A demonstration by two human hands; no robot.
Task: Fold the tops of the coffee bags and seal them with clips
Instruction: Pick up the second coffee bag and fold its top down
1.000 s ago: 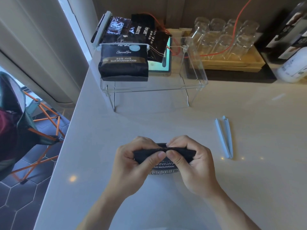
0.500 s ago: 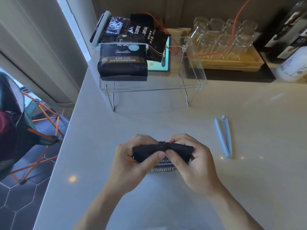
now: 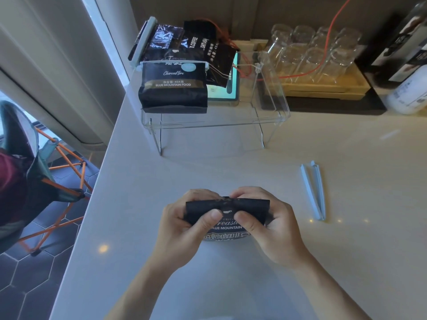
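Low in the middle of the frame, a black coffee bag stands on the pale counter, held by both hands. The left hand grasps the bag's left side, its thumb pressed against the front of the folded-over top and its fingers curled behind. The right hand grasps the right side the same way, thumb on the front, fingers wrapped behind. The top of the bag is bent into a flat band between the two thumbs, and white lettering shows below it.

To the right of the hands, well apart from the bag, a light blue clip lies on the counter, its two arms spread slightly at the far end.

In the upper middle of the frame a clear acrylic rack stands on the counter. At its left end rests a black bag marked "BLUE MOUNTAIN FOOD", with a pale clip across its top. Behind it lean more dark coffee bags, one closed with a clip at its left edge. The right part of the rack holds nothing that can be made out.

At the upper right a wooden tray holds a group of clear glasses, with an orange cable running across them.
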